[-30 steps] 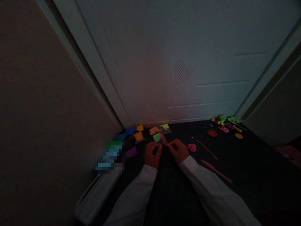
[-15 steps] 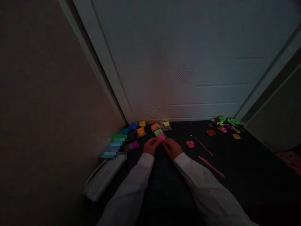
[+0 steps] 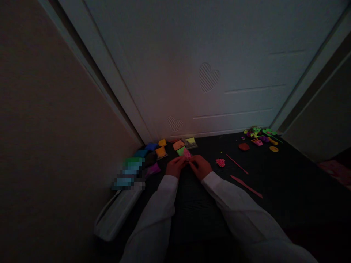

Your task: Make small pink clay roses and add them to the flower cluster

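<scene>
Both hands meet over the dark tabletop, pinching a small pink packet (image 3: pixel 187 153) that looks like bagged modelling clay; the dim light hides its detail. My left hand (image 3: pixel 174 166) grips its lower left side with closed fingers. On the right side, the fingertips of my right hand (image 3: pixel 201 166) are closed on its lower edge. Just beyond it lies a light green clay packet (image 3: pixel 181 151), partly covered. To the right of my right hand rests a bumpy pink clay cluster (image 3: pixel 220 163), beside a thin pink modelling stick (image 3: pixel 237 164) and a pink plastic knife (image 3: pixel 246 186).
Several coloured clay packets, including an orange one (image 3: pixel 161 152), lie at the back left. A white case (image 3: pixel 119 212) sits near the left wall. Small clay figures (image 3: pixel 256 133), a red-brown lump (image 3: pixel 244 147) and a yellow disc (image 3: pixel 274 149) are at the right. A white door (image 3: pixel 164 73) stands behind.
The view has tilted and shifted slightly, so the scene sits a little differently in the picture. Both hands still hold the pink packet, which now shows less above the fingers.
</scene>
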The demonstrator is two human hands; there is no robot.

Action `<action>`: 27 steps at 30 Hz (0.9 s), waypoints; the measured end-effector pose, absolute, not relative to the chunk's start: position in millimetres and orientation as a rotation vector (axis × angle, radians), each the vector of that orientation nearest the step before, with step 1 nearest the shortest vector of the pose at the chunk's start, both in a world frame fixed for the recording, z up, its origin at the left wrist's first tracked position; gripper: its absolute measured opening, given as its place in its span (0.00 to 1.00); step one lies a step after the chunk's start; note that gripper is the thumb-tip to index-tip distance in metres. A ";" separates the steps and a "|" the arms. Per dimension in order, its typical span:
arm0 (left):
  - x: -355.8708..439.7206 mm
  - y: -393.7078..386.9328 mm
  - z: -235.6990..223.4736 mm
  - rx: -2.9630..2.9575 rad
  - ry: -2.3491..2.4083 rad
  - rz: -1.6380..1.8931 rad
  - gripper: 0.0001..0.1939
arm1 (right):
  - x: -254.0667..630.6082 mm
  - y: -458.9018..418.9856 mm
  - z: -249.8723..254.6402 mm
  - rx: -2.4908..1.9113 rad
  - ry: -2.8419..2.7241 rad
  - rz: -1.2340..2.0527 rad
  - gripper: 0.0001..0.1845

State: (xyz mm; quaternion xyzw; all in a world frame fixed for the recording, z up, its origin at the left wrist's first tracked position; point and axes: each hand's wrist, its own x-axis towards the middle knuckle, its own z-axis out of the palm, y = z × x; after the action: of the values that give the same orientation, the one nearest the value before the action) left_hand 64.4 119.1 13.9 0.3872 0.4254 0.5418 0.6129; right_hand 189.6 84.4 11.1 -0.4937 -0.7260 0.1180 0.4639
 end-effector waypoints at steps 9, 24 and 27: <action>74.7 124.9 19.0 1.027 1.006 1.202 0.13 | 190.2 84.2 15.5 -1.266 -1.679 0.309 0.12; 66.4 128.1 18.8 1.435 1.018 0.930 0.08 | 195.1 85.8 21.1 -1.458 -1.626 0.436 0.06; 69.7 119.1 23.8 1.831 1.121 0.924 0.10 | 196.6 87.0 21.1 -1.466 -1.606 0.394 0.06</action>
State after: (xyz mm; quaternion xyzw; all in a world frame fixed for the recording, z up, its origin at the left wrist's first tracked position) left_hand 69.7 119.1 23.8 0.7210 0.4412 0.3637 0.3914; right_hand 196.6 87.0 21.1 -0.5927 -0.6494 0.1591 0.4490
